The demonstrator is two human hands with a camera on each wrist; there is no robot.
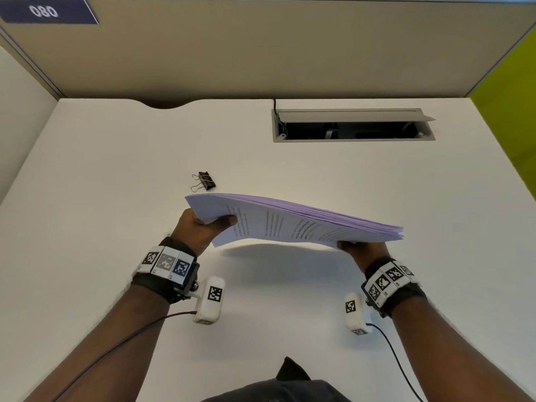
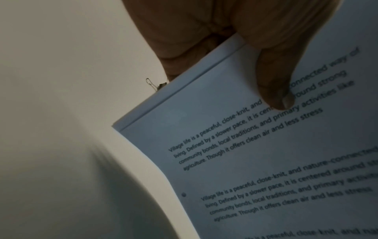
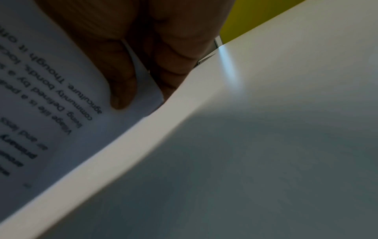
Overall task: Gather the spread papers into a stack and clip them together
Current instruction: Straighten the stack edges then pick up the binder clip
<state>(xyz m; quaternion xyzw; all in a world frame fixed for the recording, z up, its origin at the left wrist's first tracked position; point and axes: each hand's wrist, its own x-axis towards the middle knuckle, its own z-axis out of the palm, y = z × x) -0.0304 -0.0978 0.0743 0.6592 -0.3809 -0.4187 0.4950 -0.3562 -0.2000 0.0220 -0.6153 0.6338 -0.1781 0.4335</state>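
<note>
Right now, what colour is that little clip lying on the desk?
Black body with silver wire handles: the binder clip, clearest in the head view.

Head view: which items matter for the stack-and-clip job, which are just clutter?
Job:
- paper stack, held off the desk
- binder clip, lying on the desk, untouched
- left hand and right hand, each gripping one end

Not the job:
- open cable tray
- green partition
- desk number plate
</note>
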